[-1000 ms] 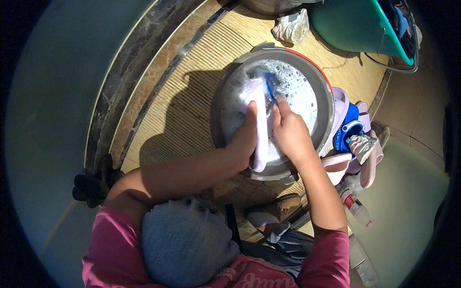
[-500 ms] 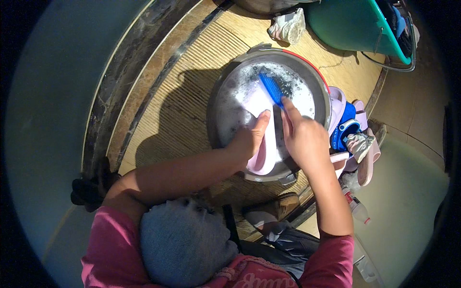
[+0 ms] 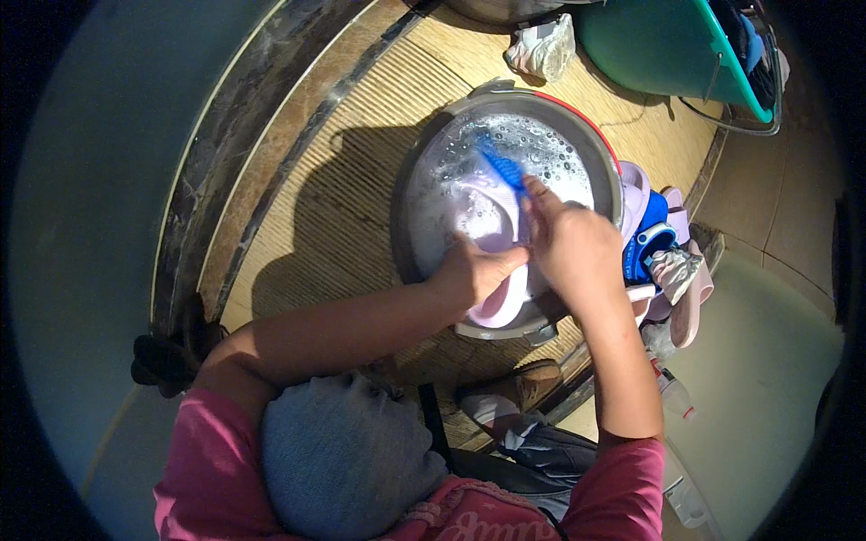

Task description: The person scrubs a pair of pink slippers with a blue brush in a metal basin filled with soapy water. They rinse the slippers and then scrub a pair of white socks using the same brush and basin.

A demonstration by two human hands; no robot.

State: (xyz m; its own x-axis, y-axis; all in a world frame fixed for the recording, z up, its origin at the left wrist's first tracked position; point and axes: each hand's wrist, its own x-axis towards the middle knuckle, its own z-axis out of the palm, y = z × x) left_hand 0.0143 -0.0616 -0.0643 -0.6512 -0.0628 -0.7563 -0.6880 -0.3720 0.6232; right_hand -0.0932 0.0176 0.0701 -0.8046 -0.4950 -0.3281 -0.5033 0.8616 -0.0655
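A round grey basin (image 3: pixel 408 198) holds water covered in white suds (image 3: pixel 573 167). Over it, my left hand (image 3: pixel 469 273) grips a pale pink slipper (image 3: pixel 499 308), with the thumb lying across it. The slipper's far half is bathed in foam and partly hidden. My right hand (image 3: pixel 577 242) is closed around the handle of a blue scrubbing brush (image 3: pixel 505 169), index finger stretched along it. The brush head is at the slipper's far end, somewhat blurred, and I cannot tell whether its bristles touch the slipper.
Right of the basin lie several pink and lilac slippers (image 3: pixel 634 191), a blue clog (image 3: pixel 645 252) and a crumpled packet (image 3: pixel 677 273). A clear plastic bottle (image 3: pixel 674 393) lies nearer. At the far right stands a green bucket (image 3: pixel 640 54) beside a crumpled bag (image 3: pixel 541 51).
The slipper has turned over or tilted, now showing its strap opening with foam inside. My left thumb has shifted right and nearer. The brush has moved slightly left.
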